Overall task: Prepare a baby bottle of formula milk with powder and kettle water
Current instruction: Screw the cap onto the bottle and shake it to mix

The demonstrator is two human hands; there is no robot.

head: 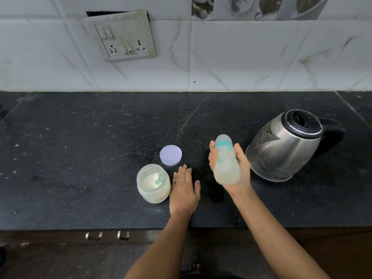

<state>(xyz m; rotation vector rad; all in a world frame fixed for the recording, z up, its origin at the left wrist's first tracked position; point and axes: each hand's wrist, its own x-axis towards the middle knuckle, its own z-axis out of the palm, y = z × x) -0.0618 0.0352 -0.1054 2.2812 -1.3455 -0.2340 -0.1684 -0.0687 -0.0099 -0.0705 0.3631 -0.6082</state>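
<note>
Milky blurred baby bottle, teal collar, right hand fingers curled round it, left hand fingers straight

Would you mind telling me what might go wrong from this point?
1. The bottle looks blurred, as if moving, in the right hand close beside the kettle. It might strike the kettle or slip free.
2. The jar stands open right next to the left hand, with its lid lying apart on the counter. A nudge might tip it and spill powder.
</note>
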